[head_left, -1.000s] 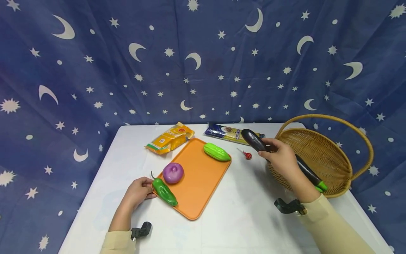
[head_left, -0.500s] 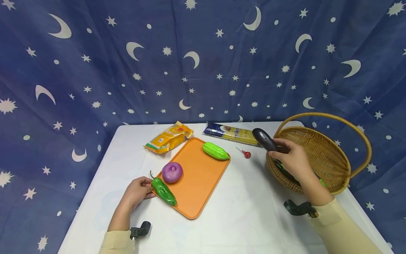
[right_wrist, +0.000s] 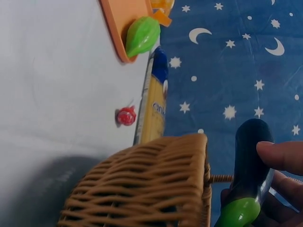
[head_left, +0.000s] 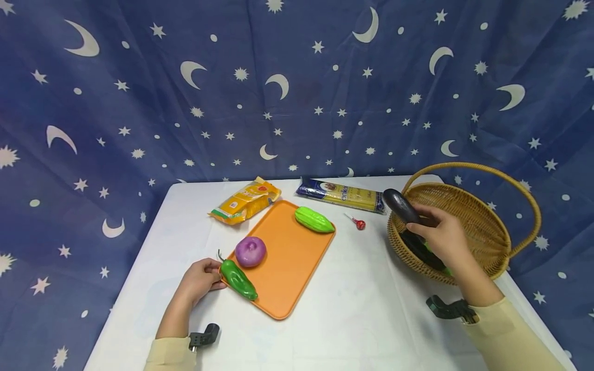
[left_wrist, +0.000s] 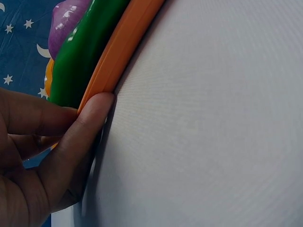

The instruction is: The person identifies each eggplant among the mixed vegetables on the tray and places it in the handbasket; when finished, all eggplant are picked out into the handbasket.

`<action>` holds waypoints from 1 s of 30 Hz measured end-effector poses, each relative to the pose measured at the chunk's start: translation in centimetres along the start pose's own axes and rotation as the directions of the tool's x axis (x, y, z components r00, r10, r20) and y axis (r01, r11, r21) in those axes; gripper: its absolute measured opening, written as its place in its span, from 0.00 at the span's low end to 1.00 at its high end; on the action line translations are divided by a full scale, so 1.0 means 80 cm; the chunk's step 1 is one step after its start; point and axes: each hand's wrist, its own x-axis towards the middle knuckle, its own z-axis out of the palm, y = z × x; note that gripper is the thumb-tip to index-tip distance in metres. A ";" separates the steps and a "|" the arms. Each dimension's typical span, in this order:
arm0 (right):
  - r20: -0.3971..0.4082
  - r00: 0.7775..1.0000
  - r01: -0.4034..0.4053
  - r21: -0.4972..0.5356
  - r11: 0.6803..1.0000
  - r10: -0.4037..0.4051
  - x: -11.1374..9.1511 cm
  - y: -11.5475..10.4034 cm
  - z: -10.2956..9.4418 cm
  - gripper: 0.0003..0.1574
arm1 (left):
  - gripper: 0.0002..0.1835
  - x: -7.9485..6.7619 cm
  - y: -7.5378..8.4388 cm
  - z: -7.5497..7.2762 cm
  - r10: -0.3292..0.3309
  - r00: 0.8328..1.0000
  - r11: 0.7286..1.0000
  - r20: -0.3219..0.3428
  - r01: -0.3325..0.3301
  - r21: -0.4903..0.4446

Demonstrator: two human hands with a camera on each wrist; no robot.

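Note:
My right hand (head_left: 441, 232) grips a dark eggplant (head_left: 399, 205) above the wicker basket (head_left: 482, 221). In the right wrist view its green cap (right_wrist: 240, 212) points down beside the basket's rim. Below the hand, a dark shape with green bits (head_left: 421, 251) shows inside the basket, partly hidden; I cannot tell exactly what it is. My left hand (head_left: 200, 281) pinches the left edge of an orange tray (head_left: 285, 268), thumb against its outer side in the left wrist view. The tray bears a green pepper (head_left: 237, 279), a purple onion (head_left: 250, 251) and a ribbed green vegetable (head_left: 314, 219).
A yellow-orange packet (head_left: 246, 201) lies behind the tray. Farther right lies a blue and yellow pasta packet (head_left: 343, 194), with a red lollipop (head_left: 360, 224) in front of it. The basket's tall handle (head_left: 520, 188) arches over its right side. A starry blue curtain (head_left: 297, 77) hangs behind the table.
My right hand has moved right with the eggplant, farther over the basket. A dark shape with green now shows inside the basket, left of the arm. The left hand stays at the tray.

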 end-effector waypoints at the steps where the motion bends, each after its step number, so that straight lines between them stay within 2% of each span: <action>1: -0.004 1.000 -0.003 -0.004 1.000 0.003 -0.001 0.002 -0.001 0.39 | 0.17 0.000 0.000 0.000 0.001 1.000 1.000 0.001 -0.001 0.001; 14: -0.041 0.998 -0.050 -0.047 0.998 0.048 -0.011 0.033 -0.019 0.40 | 0.17 0.001 0.001 -0.001 0.007 1.000 1.000 0.003 -0.007 0.026; 30: -0.093 0.990 -0.119 -0.107 0.987 0.109 -0.021 0.059 -0.031 0.39 | 0.16 0.001 0.002 0.001 0.007 1.000 1.000 0.011 -0.007 -0.004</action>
